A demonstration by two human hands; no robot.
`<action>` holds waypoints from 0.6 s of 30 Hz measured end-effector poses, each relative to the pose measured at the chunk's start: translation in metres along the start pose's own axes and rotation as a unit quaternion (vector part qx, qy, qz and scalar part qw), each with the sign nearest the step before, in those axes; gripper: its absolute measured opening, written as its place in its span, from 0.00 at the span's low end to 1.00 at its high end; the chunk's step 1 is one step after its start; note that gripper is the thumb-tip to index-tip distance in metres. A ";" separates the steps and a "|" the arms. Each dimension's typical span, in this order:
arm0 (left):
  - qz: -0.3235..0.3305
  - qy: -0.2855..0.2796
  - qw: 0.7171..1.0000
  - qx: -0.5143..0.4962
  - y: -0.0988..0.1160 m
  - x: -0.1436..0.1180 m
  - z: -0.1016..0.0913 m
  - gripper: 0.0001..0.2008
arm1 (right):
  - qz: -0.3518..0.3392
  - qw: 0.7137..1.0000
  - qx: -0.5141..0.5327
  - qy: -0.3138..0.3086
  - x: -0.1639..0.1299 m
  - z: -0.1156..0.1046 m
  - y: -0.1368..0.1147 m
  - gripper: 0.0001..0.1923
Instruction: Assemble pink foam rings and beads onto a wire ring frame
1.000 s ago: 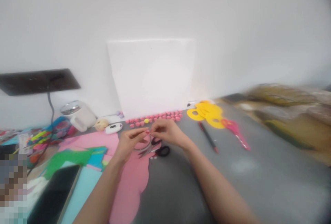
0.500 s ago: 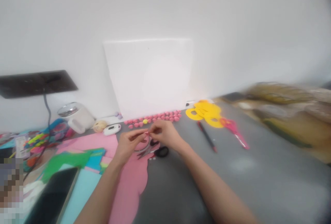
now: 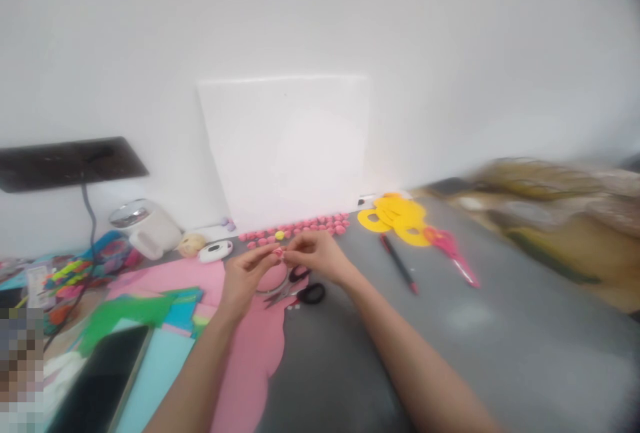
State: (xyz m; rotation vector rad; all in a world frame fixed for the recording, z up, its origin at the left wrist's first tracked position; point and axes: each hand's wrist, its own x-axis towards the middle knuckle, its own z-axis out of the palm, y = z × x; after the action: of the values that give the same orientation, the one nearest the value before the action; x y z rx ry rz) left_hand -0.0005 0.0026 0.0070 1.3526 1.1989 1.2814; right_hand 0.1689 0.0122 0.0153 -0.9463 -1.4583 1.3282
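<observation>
The left hand (image 3: 245, 277) and right hand (image 3: 315, 256) pinch a small pink piece (image 3: 278, 253) between their fingers above the black scissors (image 3: 300, 293) on the worktop (image 3: 450, 326).

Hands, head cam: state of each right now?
Left hand: pinched on a small pink piece.
Right hand: fingertips pinched on the same piece.
</observation>
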 end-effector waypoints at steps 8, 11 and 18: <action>0.035 -0.009 0.999 0.007 -0.003 0.000 0.001 0.13 | 0.056 0.995 0.077 0.020 -0.001 0.004 -0.005 0.17; 0.038 -0.012 0.999 0.013 -0.001 -0.001 0.003 0.13 | 0.052 0.996 0.062 0.039 0.000 0.006 -0.003 0.15; 0.057 -0.017 0.998 0.027 -0.002 -0.002 0.003 0.11 | 0.022 0.998 0.044 0.043 0.002 0.006 0.002 0.11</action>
State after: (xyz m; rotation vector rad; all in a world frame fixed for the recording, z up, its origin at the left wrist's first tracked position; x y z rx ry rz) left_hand 0.0023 0.0013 0.0044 1.4950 1.1540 1.3074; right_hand 0.1629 0.0127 0.0133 -0.9703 -1.3099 1.3571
